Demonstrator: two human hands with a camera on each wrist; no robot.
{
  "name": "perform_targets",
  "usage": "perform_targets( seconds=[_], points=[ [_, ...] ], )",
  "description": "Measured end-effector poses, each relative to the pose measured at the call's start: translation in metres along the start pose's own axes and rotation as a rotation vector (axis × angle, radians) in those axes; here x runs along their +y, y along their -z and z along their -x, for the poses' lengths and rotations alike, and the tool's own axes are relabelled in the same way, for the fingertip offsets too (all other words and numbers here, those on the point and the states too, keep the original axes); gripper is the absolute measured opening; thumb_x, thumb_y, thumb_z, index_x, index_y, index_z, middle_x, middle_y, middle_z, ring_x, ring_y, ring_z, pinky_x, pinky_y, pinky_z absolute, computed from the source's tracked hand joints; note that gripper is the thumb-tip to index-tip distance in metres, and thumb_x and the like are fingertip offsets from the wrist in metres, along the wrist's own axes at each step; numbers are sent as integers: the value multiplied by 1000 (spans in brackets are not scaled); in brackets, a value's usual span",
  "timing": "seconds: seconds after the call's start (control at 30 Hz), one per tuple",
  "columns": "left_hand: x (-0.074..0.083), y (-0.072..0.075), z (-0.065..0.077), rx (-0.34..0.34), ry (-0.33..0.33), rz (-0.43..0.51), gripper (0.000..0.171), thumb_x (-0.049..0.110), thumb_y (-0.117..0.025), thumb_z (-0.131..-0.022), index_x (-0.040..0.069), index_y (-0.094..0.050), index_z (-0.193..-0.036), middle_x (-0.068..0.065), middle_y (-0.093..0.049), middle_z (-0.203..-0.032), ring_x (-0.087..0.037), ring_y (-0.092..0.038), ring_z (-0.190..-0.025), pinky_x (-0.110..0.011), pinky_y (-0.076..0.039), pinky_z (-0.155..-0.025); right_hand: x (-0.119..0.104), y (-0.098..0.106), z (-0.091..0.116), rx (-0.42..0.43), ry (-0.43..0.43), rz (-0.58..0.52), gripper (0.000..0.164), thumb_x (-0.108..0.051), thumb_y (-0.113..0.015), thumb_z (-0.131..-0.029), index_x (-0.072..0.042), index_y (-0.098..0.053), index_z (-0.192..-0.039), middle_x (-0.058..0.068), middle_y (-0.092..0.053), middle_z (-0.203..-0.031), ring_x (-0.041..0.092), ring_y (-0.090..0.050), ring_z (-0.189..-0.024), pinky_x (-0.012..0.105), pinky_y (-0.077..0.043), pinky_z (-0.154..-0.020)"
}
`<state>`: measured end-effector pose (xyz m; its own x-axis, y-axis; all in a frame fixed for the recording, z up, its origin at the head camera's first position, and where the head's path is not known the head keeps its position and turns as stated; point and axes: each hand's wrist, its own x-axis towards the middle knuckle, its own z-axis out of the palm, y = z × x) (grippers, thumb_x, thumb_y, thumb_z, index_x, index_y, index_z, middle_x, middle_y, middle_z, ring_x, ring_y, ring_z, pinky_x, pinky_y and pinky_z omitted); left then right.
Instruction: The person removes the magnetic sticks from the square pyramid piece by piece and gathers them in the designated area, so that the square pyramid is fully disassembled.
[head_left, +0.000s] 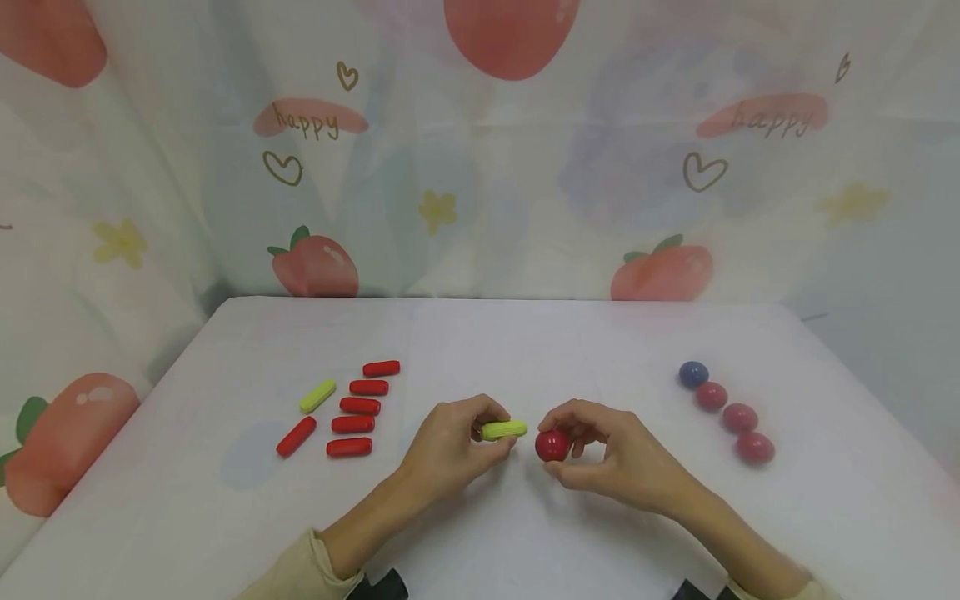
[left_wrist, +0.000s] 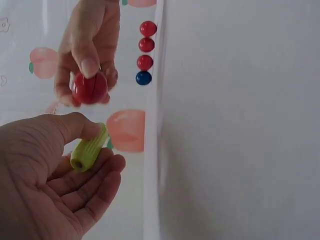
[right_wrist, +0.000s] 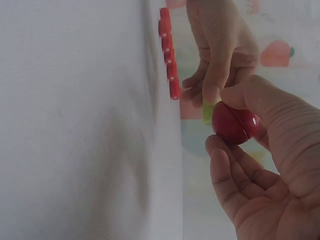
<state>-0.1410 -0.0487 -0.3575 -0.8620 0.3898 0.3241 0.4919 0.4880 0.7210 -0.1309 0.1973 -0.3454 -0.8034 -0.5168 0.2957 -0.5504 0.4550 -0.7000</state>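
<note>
Near the middle of the table, my left hand pinches a short yellow-green ridged cylinder between thumb and fingers. A dark hole shows in its near end in the left wrist view, where the cylinder tilts over the curled fingers. Just to the right, my right hand grips a glossy red ball with thumb and fingertips. A thin dark groove runs across the ball in the right wrist view. The cylinder's tip points toward the ball, with a small gap between them in the head view.
Left of the hands, several red cylinders lie in a column, with another red one and a yellow-green one set at an angle. On the right, a blue ball and three red balls form a slanting row. A printed curtain hangs behind.
</note>
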Motion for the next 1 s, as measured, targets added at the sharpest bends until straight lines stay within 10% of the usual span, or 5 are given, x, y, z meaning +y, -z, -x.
perform_targets(
  seconds=[0.4, 1.0],
  points=[
    [-18, 43, -11, 136, 303, -298, 29, 14, -84, -81, 8, -68, -104, -3, -72, -88, -14, -59, -67, -27, -54, -62, 7, 32, 1, 57, -125, 176, 40, -7, -86, -79, -17, -64, -111, -10, -70, -99, 14, -65, -85, 30, -59, -73],
    [-30, 57, -11, -76, 445, -686, 21, 9, -78, -82, 4, -58, -86, -4, -52, -60, -18, -49, -54, -31, -45, -56, 36, 106, 20, 27, -571, 360, 48, -21, -81, -86, -4, -53, -121, 19, -65, -115, 35, -59, -100, 41, -57, -69]
  ],
)
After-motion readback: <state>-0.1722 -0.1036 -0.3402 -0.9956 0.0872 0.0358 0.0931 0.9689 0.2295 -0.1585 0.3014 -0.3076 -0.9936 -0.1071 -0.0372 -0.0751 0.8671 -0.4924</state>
